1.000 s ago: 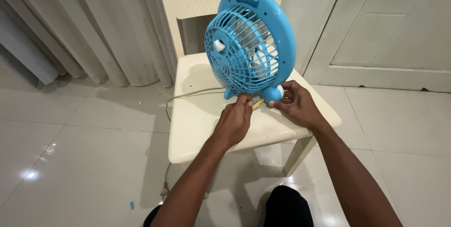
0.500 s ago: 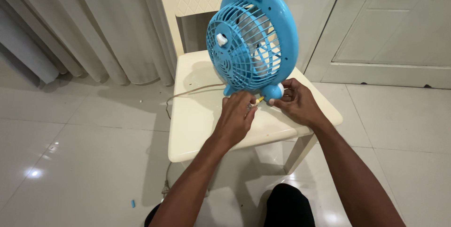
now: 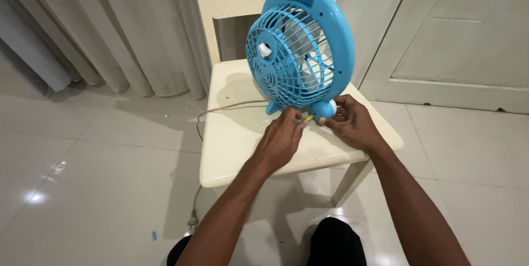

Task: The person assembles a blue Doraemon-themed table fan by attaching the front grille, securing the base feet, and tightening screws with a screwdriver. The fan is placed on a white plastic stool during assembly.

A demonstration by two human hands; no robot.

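Note:
A small blue table fan stands upright on a cream plastic stool, its grille facing left. My left hand is at the fan's base, its fingers pinched around a small tool with a yellow tip. My right hand grips the fan's right foot and steadies it. Both hands sit close together just below the grille.
The fan's cord runs off the stool's left side down to a plug on the glossy tiled floor. Curtains hang at the back left, a white door at the right. A small blue bit lies on the floor.
The fan and both hands stay in nearly the same place. My left hand has shifted slightly along the fan's base.

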